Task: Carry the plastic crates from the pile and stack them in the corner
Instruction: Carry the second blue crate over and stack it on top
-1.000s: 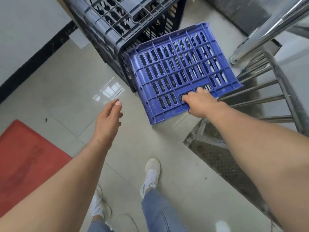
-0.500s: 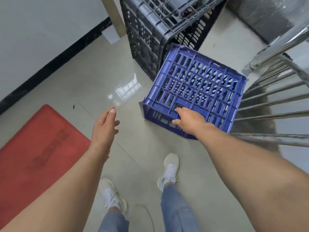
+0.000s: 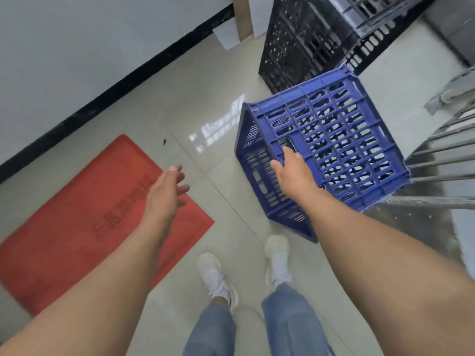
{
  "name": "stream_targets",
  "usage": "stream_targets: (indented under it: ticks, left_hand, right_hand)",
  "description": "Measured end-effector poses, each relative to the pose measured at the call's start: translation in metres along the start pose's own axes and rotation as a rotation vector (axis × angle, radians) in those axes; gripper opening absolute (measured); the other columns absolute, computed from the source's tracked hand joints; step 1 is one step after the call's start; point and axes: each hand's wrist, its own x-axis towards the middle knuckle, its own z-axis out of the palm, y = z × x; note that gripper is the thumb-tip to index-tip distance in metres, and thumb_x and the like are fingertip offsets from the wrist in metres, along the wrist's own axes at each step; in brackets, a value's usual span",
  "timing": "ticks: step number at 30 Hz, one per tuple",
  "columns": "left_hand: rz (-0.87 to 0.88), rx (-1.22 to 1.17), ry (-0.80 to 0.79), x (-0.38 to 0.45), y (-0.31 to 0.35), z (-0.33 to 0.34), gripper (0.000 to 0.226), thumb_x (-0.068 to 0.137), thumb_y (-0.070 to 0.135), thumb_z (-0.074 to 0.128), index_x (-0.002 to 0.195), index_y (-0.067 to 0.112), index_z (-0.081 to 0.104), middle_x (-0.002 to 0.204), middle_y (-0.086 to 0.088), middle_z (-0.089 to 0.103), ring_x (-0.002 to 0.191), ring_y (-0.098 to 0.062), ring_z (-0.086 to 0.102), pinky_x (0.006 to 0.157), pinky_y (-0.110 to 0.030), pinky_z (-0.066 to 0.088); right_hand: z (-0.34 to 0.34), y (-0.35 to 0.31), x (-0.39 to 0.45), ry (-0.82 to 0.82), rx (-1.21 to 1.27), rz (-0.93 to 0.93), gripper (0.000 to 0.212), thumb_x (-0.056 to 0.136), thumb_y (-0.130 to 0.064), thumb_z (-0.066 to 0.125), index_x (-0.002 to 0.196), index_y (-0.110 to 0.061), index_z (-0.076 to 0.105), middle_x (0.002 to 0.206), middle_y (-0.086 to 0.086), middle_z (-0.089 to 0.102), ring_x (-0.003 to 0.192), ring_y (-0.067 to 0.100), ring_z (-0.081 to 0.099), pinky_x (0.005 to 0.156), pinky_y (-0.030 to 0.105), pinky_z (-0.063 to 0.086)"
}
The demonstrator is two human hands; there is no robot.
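A blue slotted plastic crate [image 3: 341,140] hangs tilted above the tiled floor, its latticed face turned up toward me. My right hand [image 3: 293,168] grips it through a handle slot near its left edge. A stack of dark grey and black crates [image 3: 308,34] stands behind it at the top of the view. My left hand [image 3: 167,186] is out in front over the red mat, fingers apart, holding nothing.
A red floor mat [image 3: 84,217] lies at the left. A white wall with a black skirting strip [image 3: 102,98] runs diagonally. Metal stair railing bars [image 3: 442,155] sit close on the right. My white shoes [image 3: 216,276] and jeans are below.
The blue crate has come away from the dark stack, swung toward me and tilted further in my right hand. My view has shifted, bringing more of the red mat into sight.
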Motion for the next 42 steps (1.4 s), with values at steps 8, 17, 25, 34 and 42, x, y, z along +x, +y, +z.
stream_targets:
  ticks: [8,17,25,34,42]
  left_hand:
    - [-0.139,-0.211,0.036,0.021,-0.032,-0.053,0.044,0.099,0.044,0.025,0.130,0.024,0.049,0.118,0.001,0.059,0.102,-0.014,0.060,0.078,-0.032,0.049]
    - [-0.159,-0.368,0.164,0.028,-0.080,-0.138,0.044,0.100,0.040,0.023,0.133,0.022,0.046,0.126,-0.006,0.055,0.108,-0.022,0.055,0.078,-0.034,0.046]
    - [-0.202,-0.390,0.209,0.025,-0.139,-0.250,0.046,0.101,0.037,0.021,0.137,0.019,0.042,0.139,-0.012,0.050,0.109,-0.022,0.052,0.089,-0.039,0.042]
    - [-0.230,-0.391,0.336,-0.004,-0.194,-0.420,0.046,0.101,0.036,0.022,0.139,0.018,0.040,0.142,-0.012,0.046,0.122,-0.027,0.048,0.092,-0.040,0.039]
    - [-0.300,-0.420,0.480,-0.016,-0.238,-0.522,0.047,0.100,0.035,0.025,0.141,0.016,0.039,0.144,-0.012,0.044,0.127,-0.028,0.046,0.093,-0.039,0.038]
  right_hand:
    - [0.046,-0.057,-0.010,0.064,0.060,-0.030,0.056,0.102,-0.038,0.030,0.152,-0.018,0.015,0.155,0.014,0.025,0.136,0.034,0.036,0.102,0.046,0.035]
    - [0.100,-0.130,-0.028,0.111,0.021,-0.129,0.054,0.101,-0.038,0.031,0.149,-0.014,0.024,0.148,0.013,0.036,0.127,0.033,0.044,0.096,0.045,0.038]
    - [0.138,-0.210,-0.066,0.279,-0.034,-0.200,0.051,0.102,-0.039,0.025,0.143,-0.011,0.035,0.143,0.016,0.044,0.122,0.037,0.048,0.092,0.045,0.038]
    - [0.245,-0.323,-0.150,0.188,0.107,-0.359,0.041,0.101,-0.032,0.028,0.101,-0.002,0.055,0.092,0.013,0.060,0.092,0.033,0.053,0.074,0.039,0.035]
    - [0.372,-0.398,-0.194,-0.041,0.226,-0.423,0.045,0.101,-0.037,0.029,0.103,-0.003,0.058,0.095,0.010,0.058,0.090,0.028,0.053,0.078,0.037,0.039]
